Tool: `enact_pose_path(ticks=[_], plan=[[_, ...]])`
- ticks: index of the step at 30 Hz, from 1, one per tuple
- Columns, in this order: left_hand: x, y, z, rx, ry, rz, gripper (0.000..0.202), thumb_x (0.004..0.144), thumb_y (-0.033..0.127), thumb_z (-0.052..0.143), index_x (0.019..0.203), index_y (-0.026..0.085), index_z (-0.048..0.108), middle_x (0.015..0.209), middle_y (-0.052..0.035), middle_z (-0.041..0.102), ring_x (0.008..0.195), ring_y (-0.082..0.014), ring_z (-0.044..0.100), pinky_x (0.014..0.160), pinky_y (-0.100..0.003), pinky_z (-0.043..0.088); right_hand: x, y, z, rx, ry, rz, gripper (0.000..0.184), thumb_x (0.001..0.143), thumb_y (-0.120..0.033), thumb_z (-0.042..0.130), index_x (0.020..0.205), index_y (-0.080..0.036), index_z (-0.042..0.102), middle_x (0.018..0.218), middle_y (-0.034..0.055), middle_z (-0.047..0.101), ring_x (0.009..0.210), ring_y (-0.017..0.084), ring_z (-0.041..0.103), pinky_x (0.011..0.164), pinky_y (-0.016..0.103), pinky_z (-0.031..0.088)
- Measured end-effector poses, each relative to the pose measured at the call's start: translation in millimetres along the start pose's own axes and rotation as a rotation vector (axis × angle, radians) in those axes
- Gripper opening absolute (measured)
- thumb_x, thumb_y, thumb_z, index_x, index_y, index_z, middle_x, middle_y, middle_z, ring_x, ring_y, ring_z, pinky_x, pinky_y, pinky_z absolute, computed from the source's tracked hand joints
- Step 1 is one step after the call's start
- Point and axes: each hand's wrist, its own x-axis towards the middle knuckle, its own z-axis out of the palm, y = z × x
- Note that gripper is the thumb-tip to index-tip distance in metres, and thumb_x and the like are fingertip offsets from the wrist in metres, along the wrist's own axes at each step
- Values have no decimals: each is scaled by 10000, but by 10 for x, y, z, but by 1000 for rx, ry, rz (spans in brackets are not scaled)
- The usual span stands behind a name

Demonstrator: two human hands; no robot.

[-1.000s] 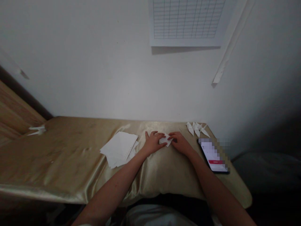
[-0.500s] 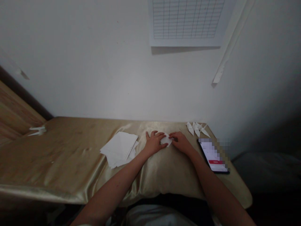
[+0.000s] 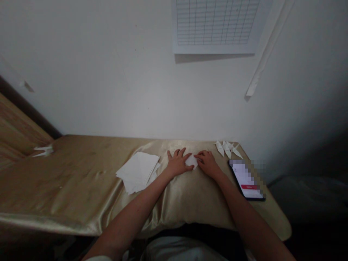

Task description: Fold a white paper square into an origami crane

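The small folded paper lies flat on the worktop, straight ahead of the person and squarely between the 2 hands. It is just right of the left hand and just left of the right hand, and both hands touch it, so neither is nearer.

The left hand rests palm down with its fingers spread wide. The fingers nearest the paper lie on its left edge. The fingers of the right hand are curled narrow, with their tips on the paper's right edge. Whether they pinch that edge or only press it down cannot be told.

The paper shows as a small 4-sided shape, about as wide as it is deep, with 1 corner toward the person. No clear long axis can be read.

**Count:**
- 1 folded paper under the hands.
- 1 loose stack of white sheets near the left hand, on its left. The number of sheets cannot be told.
- About 4 pointed folded pieces in a cluster beyond the right hand. They overlap.
- 1 phone with a lit screen, just right of the right wrist.
- 1 more folded piece at the far left edge, well apart.
- 1 grid chart on the wall.
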Motion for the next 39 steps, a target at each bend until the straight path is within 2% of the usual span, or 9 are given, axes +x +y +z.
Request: enact_pose_path(ticks=[4, 8, 17, 22, 27, 30, 32, 35, 39], plan=[[-1, -6, 5, 5, 6, -1, 732, 844, 729, 590, 1502, 426, 485, 1693, -57, 282, 1506, -450, 255, 1138, -817, 60, -19, -111, -6, -89, -39, 63, 424, 963, -306, 576, 1382, -318, 639, 1283, 103, 580, 1236, 277, 459, 1091, 441, 367], [-2, -18, 14, 6, 17, -4, 742, 841, 751, 576, 1506, 437, 480, 1689, -75, 289, 1508, -464, 259, 1125, -829, 61, -31, -204, -90, -161, -72, 91, 430, 966, -329, 581, 1394, -335, 621, 1283, 108, 566, 1247, 276, 463, 1043, 422, 381], [-11, -30, 9, 15, 16, -9, 737, 845, 769, 560, 1506, 455, 475, 1692, -97, 283, 1521, -452, 259, 1124, -827, 49, -60, -253, -318, -282, -69, 100, 249, 898, -424, 679, 1074, -280, 782, 1166, 103, 624, 1195, 281, 514, 1005, 433, 370], [-17, -30, 3, 28, 5, -20, 753, 843, 784, 545, 1520, 467, 449, 1698, -76, 274, 1526, -458, 245, 1132, -820, 40, -85, -268, -363, -329, -45, 125, 248, 874, -467, 700, 868, -233, 780, 1117, 109, 645, 1177, 298, 524, 986, 449, 377], [-17, -37, 16, 23, 8, -18, 750, 845, 793, 532, 1521, 483, 437, 1694, -85, 283, 1532, -436, 250, 1129, -821, 59, -104, -219, -322, -336, -24, 137, 268, 890, -481, 691, 827, -234, 774, 1112, 102, 649, 1162, 295, 532, 970, 447, 389], [-21, -34, 10, 16, -1, -24, 748, 842, 797, 533, 1519, 492, 433, 1697, -77, 275, 1538, -430, 234, 1131, -820, 55, -96, -231, -274, -339, 36, 147, 253, 913, -445, 678, 869, -210, 762, 1124, 110, 644, 1153, 282, 535, 974, 430, 393], [-25, -30, 0, 11, -6, -29, 746, 843, 798, 532, 1518, 496, 433, 1701, -74, 266, 1543, -422, 223, 1136, -814, 44, -83, -250, -238, -326, 63, 130, 227, 919, -410, 677, 986, -208, 753, 1161, 112, 638, 1168, 277, 533, 979, 421, 396], [-29, -26, -13, 3, -18, -31, 746, 850, 798, 526, 1522, 490, 428, 1705, -72, 253, 1547, -422, 209, 1143, -804, 30, -63, -266, -176, -279, 30, 55, 278, 950, -362, 640, 1197, -258, 715, 1243, 101, 627, 1193, 261, 529, 1006, 416, 387], [-28, -31, -16, -10, -17, -36, 744, 845, 777, 565, 1518, 489, 437, 1716, -61, 219, 1543, -436, 202, 1144, -804, 35, -50, -250, -103, -252, -44, 20, 332, 986, -389, 580, 1295, -317, 679, 1269, 89, 628, 1214, 263, 517, 1036, 435, 365]])
